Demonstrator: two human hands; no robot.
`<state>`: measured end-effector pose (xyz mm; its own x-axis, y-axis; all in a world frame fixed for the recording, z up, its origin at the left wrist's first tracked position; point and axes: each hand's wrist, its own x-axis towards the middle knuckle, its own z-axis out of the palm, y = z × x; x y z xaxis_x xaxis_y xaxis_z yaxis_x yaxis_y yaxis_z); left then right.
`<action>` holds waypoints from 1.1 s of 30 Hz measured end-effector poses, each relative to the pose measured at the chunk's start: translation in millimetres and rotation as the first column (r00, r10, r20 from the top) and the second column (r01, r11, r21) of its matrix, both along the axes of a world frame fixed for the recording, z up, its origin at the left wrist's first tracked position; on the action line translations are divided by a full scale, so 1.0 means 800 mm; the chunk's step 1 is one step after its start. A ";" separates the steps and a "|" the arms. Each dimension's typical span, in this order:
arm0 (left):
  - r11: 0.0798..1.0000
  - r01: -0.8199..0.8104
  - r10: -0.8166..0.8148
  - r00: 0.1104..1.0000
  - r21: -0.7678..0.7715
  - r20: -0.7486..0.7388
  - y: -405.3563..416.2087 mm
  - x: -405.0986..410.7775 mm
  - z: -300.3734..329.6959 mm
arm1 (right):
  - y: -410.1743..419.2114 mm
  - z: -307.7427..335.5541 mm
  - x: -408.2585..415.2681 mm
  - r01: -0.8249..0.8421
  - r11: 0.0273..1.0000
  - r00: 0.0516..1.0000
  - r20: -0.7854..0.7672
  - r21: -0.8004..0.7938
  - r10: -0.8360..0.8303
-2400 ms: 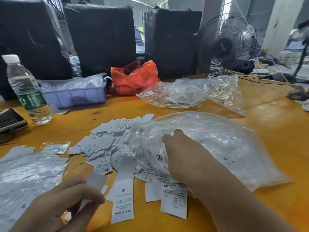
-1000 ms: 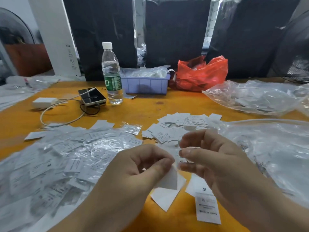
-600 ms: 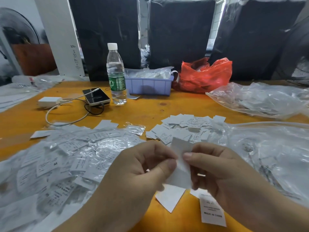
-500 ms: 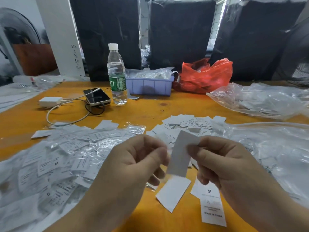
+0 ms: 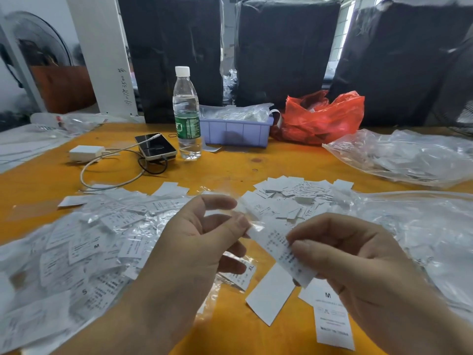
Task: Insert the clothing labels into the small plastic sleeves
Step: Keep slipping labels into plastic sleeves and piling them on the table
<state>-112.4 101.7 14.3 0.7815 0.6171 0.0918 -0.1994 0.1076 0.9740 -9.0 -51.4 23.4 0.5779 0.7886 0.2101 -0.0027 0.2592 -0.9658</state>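
Label in hand: I see a white rectangular clothing label with rows of small printed text (image 5: 281, 249), held tilted above the table between both hands, its upper-left end at the left fingertips, its lower-right end past the right thumb.
Sleeve: a small clear plastic sleeve (image 5: 247, 218) sits at the label's upper-left end, blurred; I cannot tell how far the label is inside it.
Left hand: the left hand (image 5: 197, 242) pinches the sleeve end between thumb and forefinger; the other fingers are curled loosely below.
Right hand: the right hand (image 5: 358, 257) pinches the label's lower part between thumb and forefinger, fingers curled.
Loose labels: a scatter of bare white labels (image 5: 291, 198) lies beyond the hands; nearer, a blank white label (image 5: 271, 294) and a label printed "M" (image 5: 331, 319) lie flat under the right hand.
Sleeved pile: a heap of labels already in clear sleeves (image 5: 76, 247) covers the table to the left.
Sleeve supply: a large clear plastic bag (image 5: 422, 234) lies on the right; a second crumpled clear bag (image 5: 399, 157) lies farther back.
Surface: an orange-yellow wooden table (image 5: 230, 170).
Back row: a clear water bottle with green label and white cap (image 5: 186, 114), a lilac plastic bin (image 5: 235, 131) beside it, a red plastic bag (image 5: 322, 119) just to the right of the bin.
Left back: a dark smartphone (image 5: 155, 146) with a white cable (image 5: 107, 172) and a white charger block (image 5: 85, 152).
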 end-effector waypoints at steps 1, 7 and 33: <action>1.000 -0.006 0.006 1.000 0.003 -0.004 0.000 0.000 0.001 | 0.001 -0.002 0.001 0.029 0.999 1.000 0.012 -0.027 -0.028; 0.999 -0.033 0.033 0.999 -0.005 -0.015 0.002 -0.001 0.002 | 0.004 -0.005 0.006 0.043 0.993 0.998 -0.050 -0.113 -0.049; 0.998 0.066 -0.066 0.998 0.006 0.024 -0.005 -0.002 0.002 | 0.006 -0.010 0.011 -0.095 0.978 0.924 -0.381 -0.187 0.017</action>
<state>-113.8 98.0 15.8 0.8178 0.5640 0.1146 -0.2159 0.1161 0.9695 -0.6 -46.6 15.8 0.5366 0.8250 -0.1775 -0.3842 0.0516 -0.9218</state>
